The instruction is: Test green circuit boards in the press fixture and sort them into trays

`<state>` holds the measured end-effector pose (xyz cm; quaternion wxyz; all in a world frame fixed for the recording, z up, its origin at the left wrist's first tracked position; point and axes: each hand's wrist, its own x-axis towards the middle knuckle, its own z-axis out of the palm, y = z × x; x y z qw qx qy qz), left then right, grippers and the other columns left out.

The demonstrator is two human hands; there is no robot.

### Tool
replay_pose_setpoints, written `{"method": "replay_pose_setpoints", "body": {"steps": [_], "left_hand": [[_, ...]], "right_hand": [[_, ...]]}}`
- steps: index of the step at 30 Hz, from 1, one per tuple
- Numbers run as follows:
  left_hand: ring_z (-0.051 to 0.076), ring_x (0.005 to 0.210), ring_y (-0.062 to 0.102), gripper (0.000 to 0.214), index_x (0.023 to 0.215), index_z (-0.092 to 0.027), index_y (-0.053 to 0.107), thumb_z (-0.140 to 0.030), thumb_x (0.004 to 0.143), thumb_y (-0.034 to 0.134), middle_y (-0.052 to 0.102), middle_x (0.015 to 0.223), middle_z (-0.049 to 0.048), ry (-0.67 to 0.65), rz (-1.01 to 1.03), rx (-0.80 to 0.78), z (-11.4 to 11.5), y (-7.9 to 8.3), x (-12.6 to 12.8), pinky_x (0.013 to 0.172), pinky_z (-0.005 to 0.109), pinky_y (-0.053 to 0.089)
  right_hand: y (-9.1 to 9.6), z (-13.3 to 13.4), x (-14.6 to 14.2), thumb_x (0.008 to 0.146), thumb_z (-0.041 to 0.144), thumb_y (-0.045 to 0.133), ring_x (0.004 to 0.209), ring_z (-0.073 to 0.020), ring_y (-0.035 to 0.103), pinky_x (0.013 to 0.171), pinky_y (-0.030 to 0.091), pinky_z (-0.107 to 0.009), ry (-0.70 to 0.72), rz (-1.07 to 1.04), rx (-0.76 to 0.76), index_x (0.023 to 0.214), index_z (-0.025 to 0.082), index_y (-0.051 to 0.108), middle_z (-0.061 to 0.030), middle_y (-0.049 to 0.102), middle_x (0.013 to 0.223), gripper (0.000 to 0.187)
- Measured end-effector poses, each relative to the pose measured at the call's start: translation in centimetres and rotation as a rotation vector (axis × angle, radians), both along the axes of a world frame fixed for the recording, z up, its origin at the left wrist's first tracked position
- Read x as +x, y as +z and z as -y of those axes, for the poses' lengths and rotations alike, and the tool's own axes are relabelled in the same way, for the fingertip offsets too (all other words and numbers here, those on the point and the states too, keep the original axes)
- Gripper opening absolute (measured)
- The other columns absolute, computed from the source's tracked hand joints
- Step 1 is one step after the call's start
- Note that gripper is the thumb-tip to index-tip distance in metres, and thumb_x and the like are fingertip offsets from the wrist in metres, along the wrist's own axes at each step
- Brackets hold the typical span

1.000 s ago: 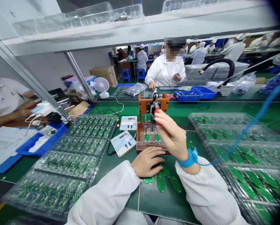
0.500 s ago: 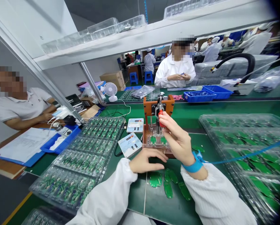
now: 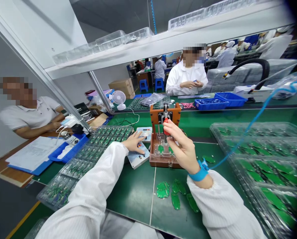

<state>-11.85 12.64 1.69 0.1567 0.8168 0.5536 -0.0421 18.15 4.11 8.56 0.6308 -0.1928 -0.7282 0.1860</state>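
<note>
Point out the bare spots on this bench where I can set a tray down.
Bare mat lies between the left sleeve and the loose green boards; another strip runs behind the press, before the blue bins. Left trays and right trays crowd the sides.

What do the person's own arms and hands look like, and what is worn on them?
Both arms wear long, loose white sleeves: the left sleeve and the right sleeve. The left hand and right hand are bare, no gloves. A blue wrist strap circles the right wrist; a thin blue cable runs from it.
</note>
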Motion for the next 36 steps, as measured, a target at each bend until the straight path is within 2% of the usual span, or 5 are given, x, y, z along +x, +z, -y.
{"method": "replay_pose_setpoints", "body": {"steps": [11,17,21,24,36], "left_hand": [[0.050,0.154,-0.006,0.122,0.161,-0.025,0.030,-0.080,0.063,0.077,0.002,0.170,0.0144,-0.012,-0.116,-0.098,0.2,-0.2,0.4,0.121,0.068,0.011],[0.046,0.155,-0.006,0.120,0.163,-0.020,0.023,-0.075,0.070,0.074,0.001,0.170,0.0164,-0.001,-0.016,-0.035,0.6,0.8,-0.2,0.124,0.062,0.008],[0.049,0.153,-0.007,0.124,0.163,-0.020,0.025,-0.077,0.066,0.076,-0.004,0.170,0.0153,0.004,-0.132,-0.123,0.7,1.0,-0.8,0.123,0.063,0.006],[0.049,0.153,-0.009,0.130,0.164,-0.021,0.018,-0.082,0.064,0.073,-0.009,0.170,0.0152,-0.006,-0.198,-0.166,0.6,0.8,-1.0,0.124,0.062,0.007],[0.049,0.153,-0.010,0.132,0.165,-0.021,0.014,-0.083,0.064,0.072,-0.012,0.169,0.0139,-0.003,-0.209,-0.178,0.7,0.9,-1.2,0.124,0.060,0.006]], "right_hand": [[0.1,0.0,-0.2,0.098,0.007,0.052,0.145,-0.0240,0.048,0.121,0.045,-0.051,0.009,-0.015,0.003,0.141,0.041,0.058,0.0045,0.061,0.145,0.055],[0.1,0.0,-0.1,0.098,0.006,0.052,0.144,-0.0231,0.049,0.121,0.046,-0.049,0.003,-0.015,0.006,0.141,0.040,0.058,0.0043,0.060,0.146,0.056],[0.0,0.0,-0.2,0.098,0.005,0.052,0.144,-0.0229,0.049,0.121,0.045,-0.049,0.005,-0.026,0.010,0.141,0.039,0.059,0.0032,0.061,0.146,0.055],[-0.1,-0.1,-0.2,0.098,0.005,0.053,0.144,-0.0227,0.049,0.121,0.045,-0.048,0.007,-0.025,0.006,0.141,0.038,0.059,0.0028,0.060,0.147,0.055],[-0.2,0.0,-0.4,0.097,0.004,0.053,0.144,-0.0217,0.049,0.122,0.044,-0.047,0.008,-0.038,0.011,0.141,0.038,0.059,0.0032,0.060,0.147,0.056]]}}
